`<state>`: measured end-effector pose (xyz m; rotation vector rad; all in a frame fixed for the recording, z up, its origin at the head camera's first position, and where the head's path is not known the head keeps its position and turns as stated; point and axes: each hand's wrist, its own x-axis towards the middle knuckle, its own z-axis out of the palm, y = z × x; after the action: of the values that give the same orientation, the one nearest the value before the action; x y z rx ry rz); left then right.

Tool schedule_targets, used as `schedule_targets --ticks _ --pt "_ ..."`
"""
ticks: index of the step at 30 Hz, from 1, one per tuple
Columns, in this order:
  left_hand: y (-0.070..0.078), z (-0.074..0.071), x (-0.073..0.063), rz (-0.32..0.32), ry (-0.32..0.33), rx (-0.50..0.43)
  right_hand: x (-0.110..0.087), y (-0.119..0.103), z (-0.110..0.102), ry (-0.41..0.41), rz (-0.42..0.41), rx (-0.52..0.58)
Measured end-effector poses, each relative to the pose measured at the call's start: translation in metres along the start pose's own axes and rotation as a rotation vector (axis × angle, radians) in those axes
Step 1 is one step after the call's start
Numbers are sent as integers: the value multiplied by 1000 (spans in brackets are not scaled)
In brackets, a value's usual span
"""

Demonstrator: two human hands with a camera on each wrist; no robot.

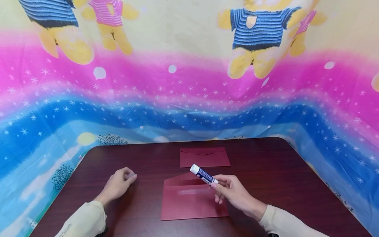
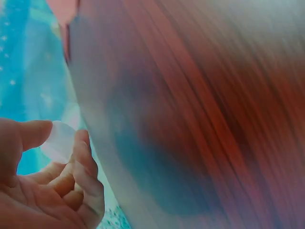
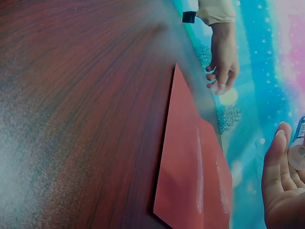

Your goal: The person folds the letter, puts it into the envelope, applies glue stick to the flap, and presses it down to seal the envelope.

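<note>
My right hand (image 1: 237, 194) pinches a dark blue and white glue stick (image 1: 207, 176) over an open red envelope (image 1: 189, 207); the stick's white end tilts up to the left. The envelope lies on the table with its flap (image 1: 174, 179) unfolded away from me. Whitish glue streaks show on its body and on the flap (image 3: 218, 176) in the right wrist view. Left of the envelope, my left hand (image 1: 118, 182) is raised over the table. Between its thumb and fingers it holds a small translucent cap (image 2: 58, 143), seen best in the left wrist view.
Behind the open envelope lies a second red envelope (image 1: 204, 160), its flap folded down. Both are on a dark wood-grain table (image 1: 142, 210) with rounded far corners. A printed cloth (image 1: 165, 85) with bears and snowflakes hangs around the far side and flanks.
</note>
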<state>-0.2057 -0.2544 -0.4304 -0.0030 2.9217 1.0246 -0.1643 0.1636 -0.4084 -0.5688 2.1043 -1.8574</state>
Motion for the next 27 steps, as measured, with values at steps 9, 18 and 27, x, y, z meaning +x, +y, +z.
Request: schedule_targets --ticks 9,18,27 --pt "38 13 -14 109 -103 -392 0 -4 -2 10 -15 -11" --pt "61 20 -23 163 -212 -570 -1 -9 -5 20 -9 -18" --pt "90 29 -37 252 -289 -720 -1 -15 -6 -3 -7 -37"
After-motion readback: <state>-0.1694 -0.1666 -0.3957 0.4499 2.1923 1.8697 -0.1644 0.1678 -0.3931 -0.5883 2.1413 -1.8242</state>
